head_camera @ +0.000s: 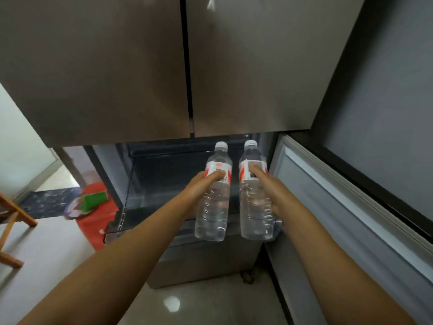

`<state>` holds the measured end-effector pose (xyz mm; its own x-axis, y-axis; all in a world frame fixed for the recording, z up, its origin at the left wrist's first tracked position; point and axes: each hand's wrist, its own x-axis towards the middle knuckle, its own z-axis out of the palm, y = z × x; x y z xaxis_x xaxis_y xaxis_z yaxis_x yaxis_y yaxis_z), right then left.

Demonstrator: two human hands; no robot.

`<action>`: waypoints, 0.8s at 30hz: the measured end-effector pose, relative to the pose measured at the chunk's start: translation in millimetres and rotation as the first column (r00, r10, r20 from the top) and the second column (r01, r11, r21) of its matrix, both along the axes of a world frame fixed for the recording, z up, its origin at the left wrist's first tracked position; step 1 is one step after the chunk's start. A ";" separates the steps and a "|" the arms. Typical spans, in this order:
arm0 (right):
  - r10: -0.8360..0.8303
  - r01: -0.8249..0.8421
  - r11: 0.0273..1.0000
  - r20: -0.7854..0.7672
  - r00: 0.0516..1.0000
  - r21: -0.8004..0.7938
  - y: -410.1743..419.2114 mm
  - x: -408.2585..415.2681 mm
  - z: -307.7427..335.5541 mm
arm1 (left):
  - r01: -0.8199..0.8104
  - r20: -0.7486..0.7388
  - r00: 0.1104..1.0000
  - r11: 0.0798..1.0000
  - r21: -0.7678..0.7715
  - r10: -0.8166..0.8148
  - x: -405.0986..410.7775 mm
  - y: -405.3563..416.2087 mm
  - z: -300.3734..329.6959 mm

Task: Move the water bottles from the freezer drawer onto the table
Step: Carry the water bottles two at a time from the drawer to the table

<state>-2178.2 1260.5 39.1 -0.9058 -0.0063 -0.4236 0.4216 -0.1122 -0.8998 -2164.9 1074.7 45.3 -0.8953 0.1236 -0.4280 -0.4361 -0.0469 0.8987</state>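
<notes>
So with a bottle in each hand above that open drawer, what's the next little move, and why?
Probably draw both arms back and turn away from the fridge toward the table, which isn't in view. The left hand grips the left water bottle and the right hand grips the right water bottle, both upright and lifted clear of the freezer drawer, which looks empty.

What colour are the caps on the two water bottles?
Both caps are white, on the left bottle and the right bottle; the head view shows them.
</notes>
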 end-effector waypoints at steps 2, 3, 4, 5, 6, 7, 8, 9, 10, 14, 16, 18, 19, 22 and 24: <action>-0.097 0.108 0.986 -0.094 0.991 0.125 6.3 17.6 -0.2 | 0.002 -0.130 0.991 0.994 -0.111 -0.016 0.2 0.7 -4.2; -0.161 0.182 0.969 -0.131 0.978 0.168 7.0 29.2 1.2 | 0.044 -0.168 0.983 0.988 -0.147 -0.068 0.2 0.6 -3.6; -0.217 0.247 0.947 -0.157 0.963 0.206 5.5 42.0 1.7 | 0.086 -0.195 0.973 0.978 -0.192 -0.124 2.1 -0.6 -2.9; -0.263 0.300 0.924 -0.176 0.949 0.237 3.8 53.8 1.9 | 0.113 -0.223 0.961 0.967 -0.228 -0.165 3.5 -0.3 -4.4; -0.307 0.352 0.903 -0.203 0.930 0.247 2.8 64.5 1.0 | 0.131 -0.251 0.948 0.960 -0.248 -0.194 6.0 0.8 -5.0; -0.364 0.414 0.875 -0.221 0.905 0.250 0.8 80.1 -1.8 | 0.166 -0.278 0.931 0.952 -0.259 -0.238 10.3 2.4 -5.2; -0.392 0.448 0.858 -0.241 0.888 0.252 -2.0 90.9 -3.4 | 0.180 -0.303 0.917 0.948 -0.261 -0.258 14.5 3.7 -4.2; -0.435 0.495 0.828 -0.256 0.863 0.263 -6.8 107.3 -5.5 | 0.227 -0.308 0.903 0.941 -0.251 -0.300 19.0 6.1 -6.6; -0.483 0.546 0.790 -0.266 0.834 0.278 -9.2 122.8 -10.2 | 0.271 -0.302 0.892 0.932 -0.239 -0.337 23.2 10.7 -8.8; -0.638 0.693 0.634 -0.275 0.719 0.343 -8.4 191.6 -28.9 | 0.417 -0.286 0.833 0.878 -0.236 -0.473 52.2 40.5 -23.3; -0.735 0.780 0.531 -0.277 0.618 0.330 -2.5 232.8 -34.5 | 0.536 -0.270 0.760 0.805 -0.253 -0.591 75.2 62.4 -30.3; -0.802 0.836 0.439 -0.276 0.530 0.330 3.2 270.2 -36.7 | 0.623 -0.261 0.687 0.735 -0.268 -0.678 99.6 82.6 -39.5; -0.830 0.857 0.381 -0.280 0.482 0.347 6.5 290.4 -38.5 | 0.669 -0.256 0.643 0.692 -0.273 -0.722 114.6 93.5 -43.3; -0.899 0.900 0.206 -0.290 0.329 0.384 14.5 352.8 -43.4 | 0.797 -0.228 0.493 0.541 -0.269 -0.840 167.6 126.7 -53.0; -0.923 0.910 0.123 -0.290 0.251 0.395 17.0 388.2 -45.6 | 0.848 -0.236 0.405 0.459 -0.265 -0.883 201.7 142.8 -53.6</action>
<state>-1790.0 1277.5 -6.5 -0.0940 0.9896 -0.1085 0.3000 -0.0758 -0.9509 -1963.2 1217.5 -8.4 -0.4042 0.8874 -0.2217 0.0913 0.2803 0.9556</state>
